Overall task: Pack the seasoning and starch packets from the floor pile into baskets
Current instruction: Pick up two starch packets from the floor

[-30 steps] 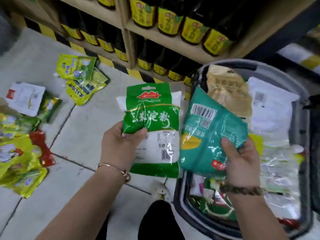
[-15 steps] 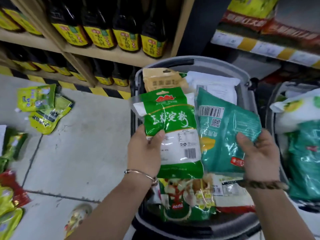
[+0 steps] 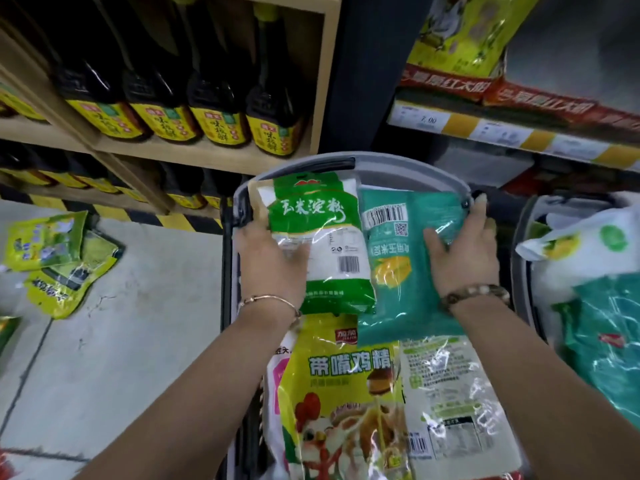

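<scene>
Head cam: my left grip point(image 3: 270, 265) is clamped on the green starch packet point(image 3: 318, 230), fingers hidden under it, while my right grip point(image 3: 464, 258) has a thumb on the teal packet point(image 3: 398, 299), can't tell if it's actually holding, both over the grey basket point(image 3: 398, 161), far end.

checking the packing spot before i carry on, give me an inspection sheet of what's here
surface: grey floor, seamed and scuffed
job's things: green packet and teal packet over the basket, which holds a yellow packet and others
clutter: yellow-green packets loose on the floor at left
hands: left hand grips green packet; right hand holds teal packet, thumb on top
cables: nothing seen
surroundings: shelf of dark bottles; second basket at right, with packets inside
</scene>
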Tool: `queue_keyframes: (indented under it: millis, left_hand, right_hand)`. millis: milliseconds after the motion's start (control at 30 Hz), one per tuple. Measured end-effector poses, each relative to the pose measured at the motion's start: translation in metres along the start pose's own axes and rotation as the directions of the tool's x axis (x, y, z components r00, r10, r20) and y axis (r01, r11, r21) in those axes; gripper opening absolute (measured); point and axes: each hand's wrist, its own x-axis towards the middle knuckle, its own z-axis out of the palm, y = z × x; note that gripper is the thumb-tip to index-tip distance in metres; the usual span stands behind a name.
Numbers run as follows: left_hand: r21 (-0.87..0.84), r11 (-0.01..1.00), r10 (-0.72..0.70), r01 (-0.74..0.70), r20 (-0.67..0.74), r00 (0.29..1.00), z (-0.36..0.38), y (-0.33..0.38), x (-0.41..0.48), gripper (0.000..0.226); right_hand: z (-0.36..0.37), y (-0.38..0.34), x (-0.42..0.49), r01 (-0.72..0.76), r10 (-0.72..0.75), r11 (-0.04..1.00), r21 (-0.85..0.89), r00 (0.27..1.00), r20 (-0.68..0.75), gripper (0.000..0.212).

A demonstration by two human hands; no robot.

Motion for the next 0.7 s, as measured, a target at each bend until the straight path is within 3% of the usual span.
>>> queue_keyframes:
  millis: [33, 100, 133, 200, 267, 367, 700]
  left_hand:
    - [-0.009, 0.999, 0.039, -0.039, -0.047, 0.998, -0.006, 0.002, 0.002, 0.047]
    - [0.06, 0.988, 0.144, -0.143, -0.02, 0.989, -0.011, 0.011, -0.002, 0.058]
    - [0.169, 0.96, 0.215, -0.223, 0.061, 0.975, -0.011, 0.017, -0.002, 0.065]
    - [0.432, 0.813, 0.265, -0.39, 0.321, 0.909, -0.002, 0.023, -0.003, 0.071]
    - [0.568, 0.679, 0.191, -0.464, 0.473, 0.86, 0.011, 0.023, 0.002, 0.067]
    - [0.618, 0.629, 0.153, -0.472, 0.498, 0.854, 0.022, 0.018, 0.005, 0.065]
    - [0.614, 0.625, 0.189, -0.482, 0.479, 0.857, 0.028, 0.011, 0.007, 0.067]
  right_hand:
    - [-0.001, -0.003, -0.001, 0.089, -0.092, 0.99, -0.11, 0.995, -0.025, 0.08]
    - [0.0, -0.01, -0.002, 0.254, -0.238, 0.927, -0.276, 0.967, 0.091, 0.074]
    - [0.004, -0.013, -0.002, 0.325, -0.275, 0.886, -0.331, 0.943, 0.189, 0.068]
    - [0.013, -0.015, -0.002, 0.38, -0.255, 0.848, -0.369, 0.903, 0.345, 0.062]
    - [0.019, -0.016, -0.001, 0.357, -0.214, 0.856, -0.374, 0.903, 0.373, 0.061]
    - [0.022, -0.017, -0.003, 0.331, -0.175, 0.844, -0.423, 0.914, 0.366, 0.061]
    - [0.024, -0.025, 0.007, 0.265, -0.068, 0.841, -0.472, 0.917, 0.393, 0.064]
